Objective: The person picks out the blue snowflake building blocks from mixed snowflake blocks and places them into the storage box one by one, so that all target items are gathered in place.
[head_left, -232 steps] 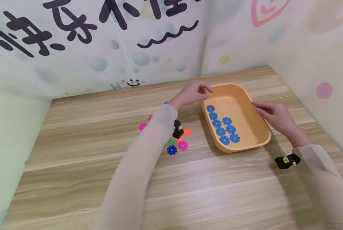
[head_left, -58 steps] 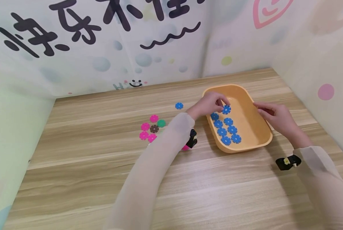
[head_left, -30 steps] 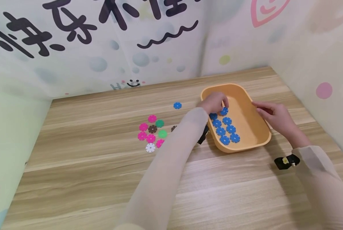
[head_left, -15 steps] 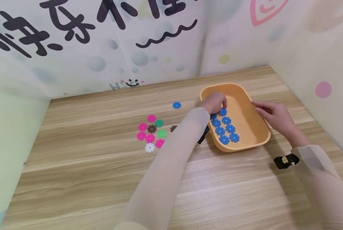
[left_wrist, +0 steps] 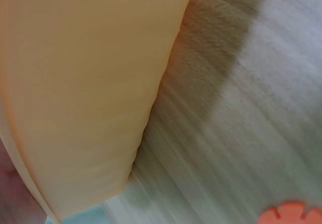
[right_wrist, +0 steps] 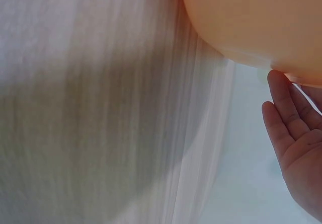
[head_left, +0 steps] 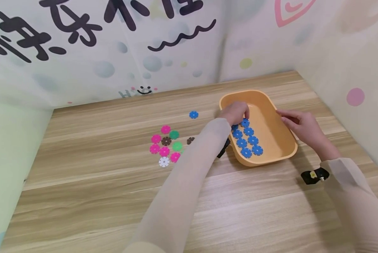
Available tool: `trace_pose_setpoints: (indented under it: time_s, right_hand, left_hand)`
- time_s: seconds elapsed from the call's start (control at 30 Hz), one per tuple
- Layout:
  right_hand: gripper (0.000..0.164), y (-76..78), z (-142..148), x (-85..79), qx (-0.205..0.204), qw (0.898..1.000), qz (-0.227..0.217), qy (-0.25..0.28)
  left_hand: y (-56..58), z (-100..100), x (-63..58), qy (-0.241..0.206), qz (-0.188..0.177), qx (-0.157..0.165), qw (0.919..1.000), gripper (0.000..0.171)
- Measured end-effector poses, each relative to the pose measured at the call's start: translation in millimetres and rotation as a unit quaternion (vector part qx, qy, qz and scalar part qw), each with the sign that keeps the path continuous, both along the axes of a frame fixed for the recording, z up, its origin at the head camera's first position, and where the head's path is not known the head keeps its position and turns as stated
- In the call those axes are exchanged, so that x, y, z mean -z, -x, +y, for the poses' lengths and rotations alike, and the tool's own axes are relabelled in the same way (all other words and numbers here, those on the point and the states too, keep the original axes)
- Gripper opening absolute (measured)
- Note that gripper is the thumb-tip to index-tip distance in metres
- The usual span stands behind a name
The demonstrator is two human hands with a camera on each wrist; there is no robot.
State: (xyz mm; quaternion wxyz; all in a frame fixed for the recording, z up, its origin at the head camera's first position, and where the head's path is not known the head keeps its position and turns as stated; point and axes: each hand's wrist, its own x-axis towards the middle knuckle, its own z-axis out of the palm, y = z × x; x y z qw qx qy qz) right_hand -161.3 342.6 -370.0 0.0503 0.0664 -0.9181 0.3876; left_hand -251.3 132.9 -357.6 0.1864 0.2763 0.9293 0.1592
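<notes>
An orange plastic tray point(head_left: 272, 140) sits on the table, with several blue snowflake building discs point(head_left: 252, 140) lying in two rows along its left side. My left hand point(head_left: 236, 111) reaches over the tray's left rim. Its bent fingers hold a blue snowflake disc point(head_left: 245, 122) at the top of the right-hand row; the fingertips are partly hidden. In the left wrist view the tray's outer wall point(left_wrist: 90, 93) fills much of the picture. My right hand point(head_left: 306, 127) pinches the tray's right rim between thumb and fingers. In the right wrist view, that hand point(right_wrist: 302, 138) is against the tray's side.
Left of the tray, loose snowflake discs lie on the wooden table point(head_left: 97, 175): several pink discs point(head_left: 164, 151), green discs point(head_left: 177, 146), brown discs point(head_left: 166, 141), a white disc point(head_left: 164, 161) and one blue disc apart point(head_left: 193, 115). My left sleeve hides others. Printed walls bound the table.
My left hand moved from the tray's left rim into the tray, bringing a blue disc to the top of the right-hand row. Lately it has barely shifted. My right hand stays on the rim.
</notes>
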Motion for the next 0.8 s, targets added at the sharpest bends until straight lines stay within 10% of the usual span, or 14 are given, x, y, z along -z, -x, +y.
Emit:
trace_pose_setpoints:
  time_s: [0.27,0.8]
  right_hand:
    - [0.029,0.8,-0.1,0.3,-0.002,1.0,0.006,0.004]
    - [0.03,-0.9,-1.1,-1.7,0.001,1.0,0.001,0.006]
  left_hand:
    - [1.7,-0.7,1.8,-0.005,0.004,-0.003,1.0,0.024]
    - [9.4,-19.4,-7.2,-0.17,-0.014,0.037,0.9846,0.021]
